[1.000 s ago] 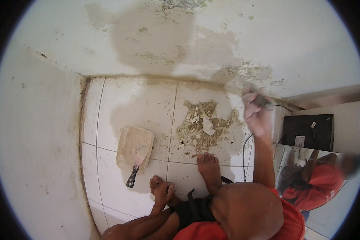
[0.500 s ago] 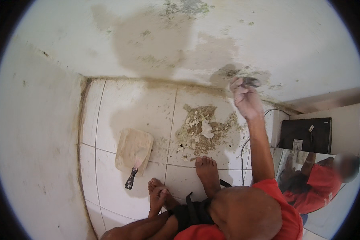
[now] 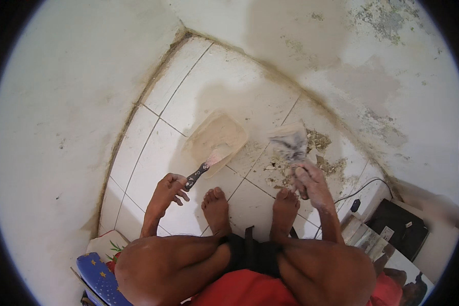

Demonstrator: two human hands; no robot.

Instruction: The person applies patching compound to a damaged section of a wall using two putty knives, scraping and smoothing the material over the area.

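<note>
A wide-bladed putty knife [image 3: 289, 144], blurred by motion, is gripped in my right hand [image 3: 312, 183] above the rubble on the floor. To the left, a shallow rectangular tub [image 3: 201, 140] contains beige paste. A second putty knife [image 3: 198, 176] with a dark patterned handle rests across the tub's near edge, its blade in the paste. My left hand [image 3: 169, 195] is at the end of that handle with its fingers apart and curved; whether they touch it is hard to tell.
Crumbled plaster [image 3: 327, 159] lies on the white tiled floor [image 3: 153, 135] beside the damp, patched wall [image 3: 364, 84]. My bare feet flank the middle. At the right are a black cable [image 3: 359, 186], a dark flat box [image 3: 399, 224] and a mirror; a blue starred item [image 3: 99, 273] stands at lower left.
My right hand has come down from the wall to above the floor with the putty knife. My left hand has come into view beside the tub's knife handle. The view has turned left.
</note>
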